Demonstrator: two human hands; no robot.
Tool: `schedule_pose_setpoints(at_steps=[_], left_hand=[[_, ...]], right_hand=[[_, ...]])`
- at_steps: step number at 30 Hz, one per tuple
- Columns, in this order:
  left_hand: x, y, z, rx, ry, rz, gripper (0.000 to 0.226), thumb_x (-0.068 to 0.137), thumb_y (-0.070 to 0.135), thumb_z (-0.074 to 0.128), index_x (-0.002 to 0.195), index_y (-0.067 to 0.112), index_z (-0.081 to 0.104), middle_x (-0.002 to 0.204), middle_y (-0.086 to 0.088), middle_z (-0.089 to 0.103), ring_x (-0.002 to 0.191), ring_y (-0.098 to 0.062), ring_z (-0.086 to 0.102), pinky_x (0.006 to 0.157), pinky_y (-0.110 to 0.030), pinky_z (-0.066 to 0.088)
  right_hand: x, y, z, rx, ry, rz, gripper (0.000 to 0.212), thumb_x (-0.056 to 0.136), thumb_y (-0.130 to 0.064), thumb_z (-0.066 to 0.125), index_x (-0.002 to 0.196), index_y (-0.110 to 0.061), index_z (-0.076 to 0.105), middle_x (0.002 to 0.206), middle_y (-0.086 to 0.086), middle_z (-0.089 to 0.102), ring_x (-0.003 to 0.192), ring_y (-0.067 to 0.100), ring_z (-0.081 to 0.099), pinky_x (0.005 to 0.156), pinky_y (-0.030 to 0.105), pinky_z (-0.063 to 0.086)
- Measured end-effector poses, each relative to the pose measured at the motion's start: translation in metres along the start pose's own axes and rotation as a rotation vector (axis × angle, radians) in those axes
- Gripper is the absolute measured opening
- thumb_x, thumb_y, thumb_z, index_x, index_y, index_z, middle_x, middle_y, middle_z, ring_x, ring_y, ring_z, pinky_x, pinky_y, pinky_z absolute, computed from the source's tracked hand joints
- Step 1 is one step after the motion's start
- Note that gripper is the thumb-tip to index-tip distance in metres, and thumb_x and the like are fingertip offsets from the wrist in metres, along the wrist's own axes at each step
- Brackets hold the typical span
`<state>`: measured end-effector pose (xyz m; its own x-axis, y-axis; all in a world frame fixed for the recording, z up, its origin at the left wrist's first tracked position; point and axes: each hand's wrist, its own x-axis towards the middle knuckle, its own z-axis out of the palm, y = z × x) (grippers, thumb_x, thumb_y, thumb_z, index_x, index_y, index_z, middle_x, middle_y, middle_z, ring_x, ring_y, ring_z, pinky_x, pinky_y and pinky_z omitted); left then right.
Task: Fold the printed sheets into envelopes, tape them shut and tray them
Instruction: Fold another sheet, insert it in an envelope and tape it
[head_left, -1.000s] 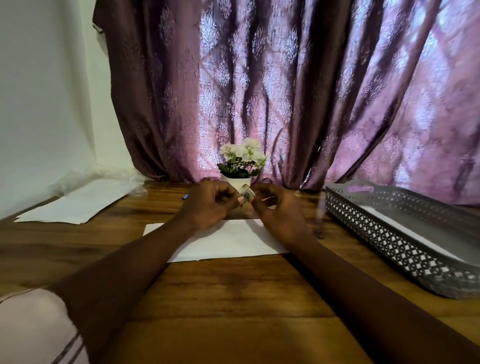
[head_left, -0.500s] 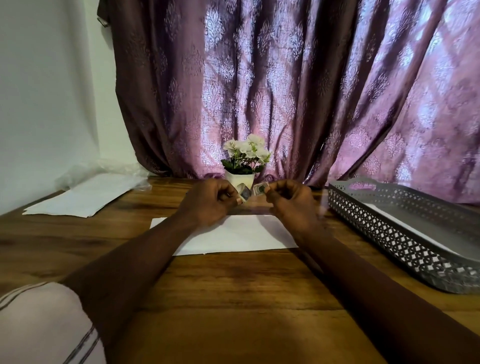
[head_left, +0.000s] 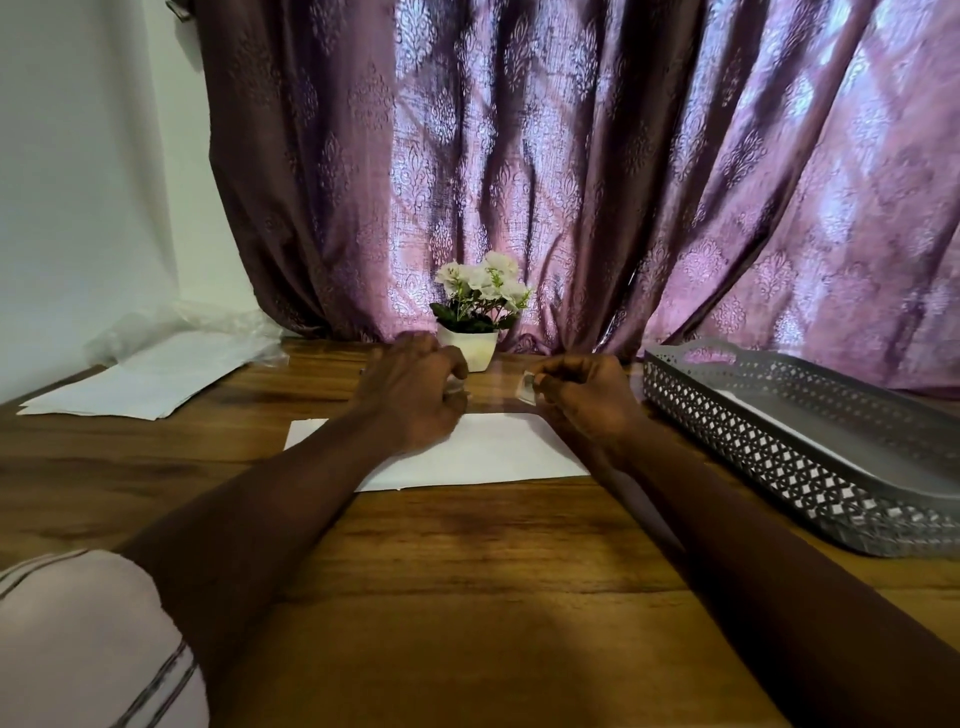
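op: hands, quick note?

obs: your left hand (head_left: 410, 395) is raised over the table (head_left: 467, 561), back of the hand toward you, fingers curled in tight. the fingertips close on the left end of a clear tape strip (head_left: 493, 384). whether anything else sits in the palm, cannot tell.

op: and the right?

obs: your right hand (head_left: 584, 397) is level with it, a little apart. thumb and forefinger pinch the strip's other end, with a small pale tab showing at the fingertips. the other fingers are curled under. the strip runs straight across between the two hands, faint and blurred.

op: where's the paper?

obs: the folded sheet (head_left: 498, 452) lies flat on the table under your hands, white, long edge toward you. your left wrist crosses its left part. whether either hand touches it, cannot tell.

op: tray?

obs: the tray (head_left: 753, 441) is on your right, grey with lattice walls, just beside your right forearm and apart from the folded sheet. a white piece (head_left: 810, 428) lies flat inside it.

op: the rest?

obs: loose sheets (head_left: 130, 384) are stacked at far left, with plastic wrap (head_left: 182, 327) behind them. a flower pot (head_left: 470, 348) stands beyond the gap between your hands, against the curtain (head_left: 571, 182). a striped sleeve (head_left: 78, 649) shows at lower left.
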<state>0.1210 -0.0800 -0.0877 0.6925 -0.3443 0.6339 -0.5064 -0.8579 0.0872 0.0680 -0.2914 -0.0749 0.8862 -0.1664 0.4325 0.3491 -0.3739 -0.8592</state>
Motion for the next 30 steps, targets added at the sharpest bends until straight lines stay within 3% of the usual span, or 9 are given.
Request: schedule_pose_setpoints(at_steps=[3, 6, 12, 17, 24, 30], left_hand=[[-0.003, 0.011, -0.002, -0.041, -0.003, 0.121, 0.028, 0.085, 0.047, 0.067, 0.11, 0.034, 0.068, 0.109, 0.002, 0.06, 0.111, -0.024, 0.058, 0.093, -0.042, 0.045], [-0.006, 0.013, 0.0, -0.119, -0.048, 0.207, 0.013, 0.087, 0.043, 0.069, 0.097, 0.034, 0.068, 0.091, 0.008, 0.055, 0.095, -0.02, 0.06, 0.079, -0.035, 0.043], [-0.005, 0.012, 0.003, -0.263, -0.096, 0.189, 0.009, 0.088, 0.035, 0.073, 0.093, 0.028, 0.072, 0.074, 0.019, 0.055, 0.077, -0.008, 0.057, 0.064, -0.027, 0.039], [-0.005, 0.012, 0.006, -0.286, -0.179, 0.184, 0.009, 0.09, 0.035, 0.073, 0.096, 0.028, 0.074, 0.083, 0.018, 0.066, 0.077, -0.002, 0.058, 0.065, -0.026, 0.044], [-0.003, 0.01, 0.008, -0.304, -0.199, 0.165, 0.009, 0.09, 0.038, 0.071, 0.094, 0.03, 0.074, 0.082, 0.019, 0.064, 0.076, 0.002, 0.056, 0.062, -0.025, 0.038], [-0.003, 0.01, 0.008, -0.328, -0.229, 0.134, 0.009, 0.091, 0.038, 0.072, 0.095, 0.03, 0.074, 0.086, 0.018, 0.067, 0.08, -0.002, 0.059, 0.064, -0.025, 0.042]], right_hand=[[0.001, 0.003, -0.002, -0.035, -0.058, 0.041, 0.015, 0.093, 0.006, 0.064, 0.103, 0.002, 0.075, 0.096, 0.01, 0.075, 0.083, 0.015, 0.068, 0.064, 0.014, 0.056], [0.001, 0.009, -0.003, -0.113, -0.103, 0.057, 0.015, 0.092, 0.003, 0.066, 0.1, -0.003, 0.077, 0.095, 0.005, 0.076, 0.085, 0.012, 0.069, 0.071, 0.02, 0.055], [0.002, 0.009, -0.001, -0.214, -0.162, 0.031, 0.021, 0.095, 0.004, 0.062, 0.107, -0.004, 0.077, 0.098, 0.006, 0.076, 0.082, 0.006, 0.066, 0.071, 0.018, 0.053], [0.006, 0.014, -0.002, -0.343, -0.176, 0.03, 0.02, 0.094, 0.002, 0.064, 0.101, -0.011, 0.078, 0.1, 0.005, 0.077, 0.091, 0.014, 0.071, 0.079, 0.028, 0.06], [0.006, 0.014, 0.003, -0.44, -0.182, 0.005, 0.015, 0.094, -0.006, 0.068, 0.099, -0.014, 0.08, 0.089, -0.004, 0.076, 0.073, -0.002, 0.065, 0.057, 0.005, 0.046], [0.008, 0.014, 0.003, -0.582, -0.193, -0.041, 0.017, 0.096, -0.01, 0.067, 0.106, -0.016, 0.079, 0.102, -0.002, 0.077, 0.081, 0.001, 0.066, 0.058, 0.002, 0.045]])
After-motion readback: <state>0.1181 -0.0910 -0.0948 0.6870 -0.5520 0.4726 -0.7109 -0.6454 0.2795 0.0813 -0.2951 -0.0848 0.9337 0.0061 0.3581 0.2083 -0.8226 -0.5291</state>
